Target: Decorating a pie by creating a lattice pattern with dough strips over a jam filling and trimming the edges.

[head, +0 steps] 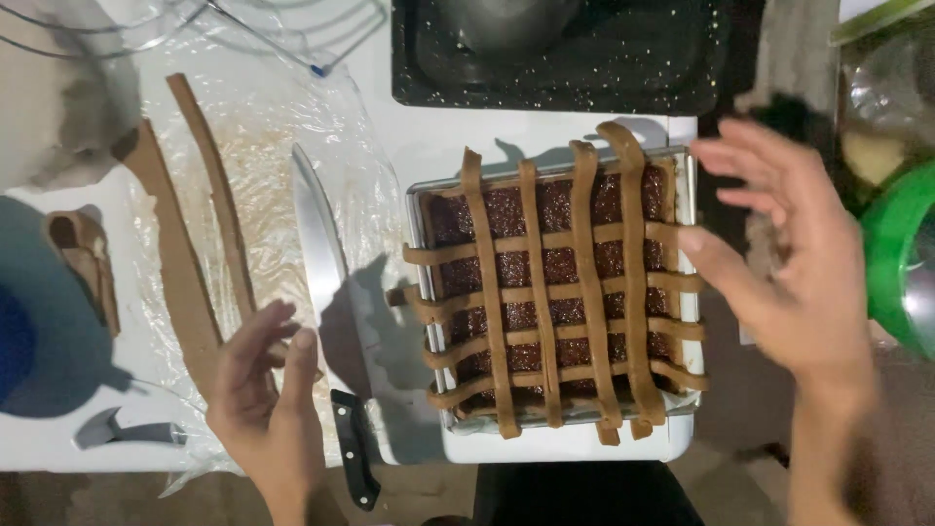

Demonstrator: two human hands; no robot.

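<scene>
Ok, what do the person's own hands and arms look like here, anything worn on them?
Both are bare. The left hand and right hand show no gloves, rings or bracelets, and the wrists and forearms that reach the bottom edge carry no sleeve or watch. The fingernails look short and unpainted. The right hand is slightly blurred, so small details there are uncertain.

Harsh overhead light here, throwing hard dark shadows across the white flat counter (545, 131). Its front edge runs along the bottom, and below it there's a dull brown floor (117, 497), dim and blurry. Up at the far side sits a black speckled enamel tray (672, 68). Off to the right it drops into gloom, with a bright green round plastic rim (888, 255) catching light.
</scene>
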